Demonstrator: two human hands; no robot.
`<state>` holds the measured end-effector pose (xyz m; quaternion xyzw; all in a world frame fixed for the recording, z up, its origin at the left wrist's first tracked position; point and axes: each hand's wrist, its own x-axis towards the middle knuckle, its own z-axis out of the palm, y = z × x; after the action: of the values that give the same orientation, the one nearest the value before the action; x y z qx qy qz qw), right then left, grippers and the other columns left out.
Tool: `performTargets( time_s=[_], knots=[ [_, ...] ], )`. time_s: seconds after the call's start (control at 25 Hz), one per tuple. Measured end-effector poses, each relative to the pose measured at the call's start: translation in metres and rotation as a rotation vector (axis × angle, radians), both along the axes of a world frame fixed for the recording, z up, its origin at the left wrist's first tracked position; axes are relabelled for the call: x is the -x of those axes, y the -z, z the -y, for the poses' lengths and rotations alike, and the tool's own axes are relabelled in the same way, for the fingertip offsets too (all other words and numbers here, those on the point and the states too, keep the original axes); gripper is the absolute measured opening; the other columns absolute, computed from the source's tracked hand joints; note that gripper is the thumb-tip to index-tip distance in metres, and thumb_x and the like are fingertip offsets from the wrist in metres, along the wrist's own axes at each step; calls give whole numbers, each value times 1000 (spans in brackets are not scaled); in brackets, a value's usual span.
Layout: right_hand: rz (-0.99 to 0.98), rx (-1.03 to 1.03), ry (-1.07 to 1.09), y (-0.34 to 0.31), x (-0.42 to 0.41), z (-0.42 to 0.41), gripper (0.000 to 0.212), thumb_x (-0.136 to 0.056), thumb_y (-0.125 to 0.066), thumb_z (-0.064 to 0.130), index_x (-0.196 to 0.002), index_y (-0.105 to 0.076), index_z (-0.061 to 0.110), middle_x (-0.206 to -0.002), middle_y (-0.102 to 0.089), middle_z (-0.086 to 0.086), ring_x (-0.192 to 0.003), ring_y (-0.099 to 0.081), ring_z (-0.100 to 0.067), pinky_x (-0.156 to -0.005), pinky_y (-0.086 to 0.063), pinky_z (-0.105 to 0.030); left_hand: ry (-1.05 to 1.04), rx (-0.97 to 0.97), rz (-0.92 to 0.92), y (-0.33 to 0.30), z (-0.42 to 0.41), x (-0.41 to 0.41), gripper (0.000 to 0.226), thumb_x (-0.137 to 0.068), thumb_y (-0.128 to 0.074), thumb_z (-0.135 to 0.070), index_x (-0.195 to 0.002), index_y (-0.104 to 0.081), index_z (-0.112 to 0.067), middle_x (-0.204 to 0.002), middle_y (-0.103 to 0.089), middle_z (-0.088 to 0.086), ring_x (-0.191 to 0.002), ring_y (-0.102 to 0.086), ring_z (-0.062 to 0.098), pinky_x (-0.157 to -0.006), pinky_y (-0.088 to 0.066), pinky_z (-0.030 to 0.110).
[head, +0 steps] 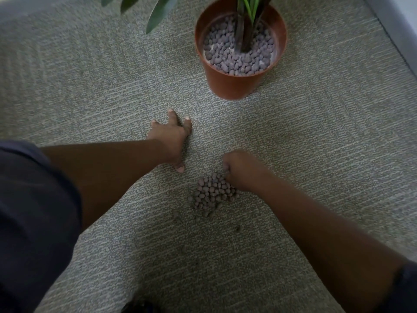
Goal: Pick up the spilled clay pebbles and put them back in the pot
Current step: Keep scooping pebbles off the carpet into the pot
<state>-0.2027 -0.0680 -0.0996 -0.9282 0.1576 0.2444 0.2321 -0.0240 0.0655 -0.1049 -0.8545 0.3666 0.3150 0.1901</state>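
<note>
1. The grey-green carpet (pixel 90 86) fills the view.
2. The terracotta pot (pixel 234 84) stands upright at the top, with a plant (pixel 244 30) rising from its bed of clay pebbles.
3. The left hand (pixel 171 138) presses flat on the carpet, fingers spread and holding nothing, near the pot's base.
4. The right hand (pixel 241 170) is curled into a fist, touching the heap's right edge; whether it holds pebbles, I cannot tell.
5. The spilled clay pebbles (pixel 212 193) lie in 1 heap on the carpet between the forearms, well apart from the pot.
</note>
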Motion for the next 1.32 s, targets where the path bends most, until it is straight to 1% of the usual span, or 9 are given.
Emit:
performTargets(
  time_s=[0.4,0.6,0.76,0.88,0.96,1.04,1.12,1.2,1.32],
  knots=[
    [80,-18,88,-7,-1,-1,11,-88,-61,11,-91,-71,14,-97,-71,-6,-95,-66,-26,-81,-51,-31,-1,-4,10,-3,0,2,154,-44,-96,-52,-158,7,-34,-165,16,16,-140,-17,63,-102,-46,61],
    [539,-191,388,-72,-44,32,3,-84,-70,15,-84,-73,16,-77,-71,3,-73,-67,-14,-76,-57,-37,-4,-8,10,-1,1,0,154,-43,-96,-52,-157,5,-36,-165,16,16,-139,-21,63,-101,-48,60],
    [846,-172,523,-107,-99,63,13,-88,-69,18,-100,-74,15,-92,-73,8,-86,-69,-5,-83,-58,-32,43,-21,34,-3,2,0,154,-46,-94,-57,-157,9,-31,-164,14,22,-138,-29,58,-106,-42,57],
    [765,-226,521,-92,-104,65,36,-95,-64,15,-131,-64,14,-125,-68,0,-117,-63,-10,-102,-52,-33,63,-23,43,-3,1,1,154,-46,-94,-57,-158,8,-29,-163,13,25,-138,-30,56,-110,-36,57],
    [808,-183,485,-76,-85,54,38,-96,-59,8,-134,-61,8,-133,-64,-6,-125,-59,-15,-107,-49,-36,59,-20,48,-4,0,1,153,-47,-94,-56,-158,8,-30,-164,13,24,-139,-29,57,-110,-37,57],
    [884,-106,445,-58,-62,44,34,-93,-58,3,-126,-65,4,-134,-60,-10,-128,-53,-16,-112,-42,-26,39,-12,36,-4,0,1,152,-47,-94,-55,-158,8,-32,-164,14,21,-140,-26,57,-108,-38,57],
    [907,-15,409,-45,-42,37,30,-91,-59,2,-120,-68,4,-133,-58,-10,-126,-50,-13,-109,-31,-10,40,-6,39,-5,0,2,152,-48,-94,-54,-158,7,-31,-165,13,21,-141,-25,56,-110,-36,57],
    [802,-20,387,-36,-26,34,27,-90,-61,3,-115,-71,7,-121,-65,-7,-113,-60,-16,-98,-40,-15,36,-3,39,-5,0,2,151,-48,-95,-52,-159,6,-31,-165,13,21,-141,-24,56,-110,-36,57],
    [403,-73,269,-22,-4,37,20,-90,-62,8,-106,-73,14,-105,-71,-5,-96,-66,-23,-87,-49,-28,4,2,16,-4,0,2,151,-48,-96,-51,-158,6,-32,-165,15,19,-140,-22,59,-107,-40,58]
  ],
)
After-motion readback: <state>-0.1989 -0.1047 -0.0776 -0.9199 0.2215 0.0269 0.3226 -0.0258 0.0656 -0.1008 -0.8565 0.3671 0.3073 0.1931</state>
